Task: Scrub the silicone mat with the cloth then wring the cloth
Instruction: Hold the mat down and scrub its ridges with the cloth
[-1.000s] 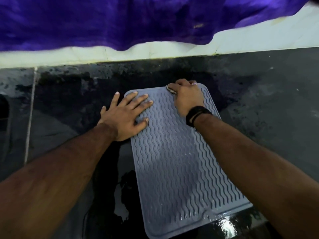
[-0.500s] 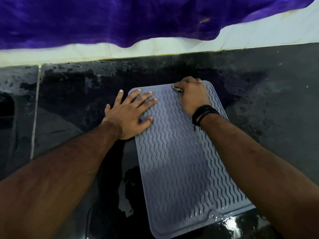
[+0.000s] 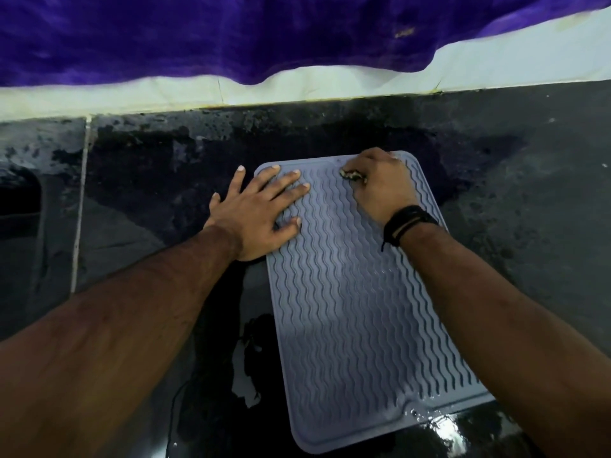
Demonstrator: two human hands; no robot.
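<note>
A grey rectangular silicone mat with wavy ridges lies flat on a wet black stone counter. The left hand presses its far left corner, fingers straight and spread apart. The right hand sits at the far edge, fingers curled tight around a small bunched cloth, barely visible. Purple fabric hangs beyond.

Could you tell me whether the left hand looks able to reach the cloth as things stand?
Probably yes. The left hand lies flat on the silicone mat's far left corner, and only bare ridged mat lies between it and the cloth, which is bunched under the right hand and mostly hidden.
</note>
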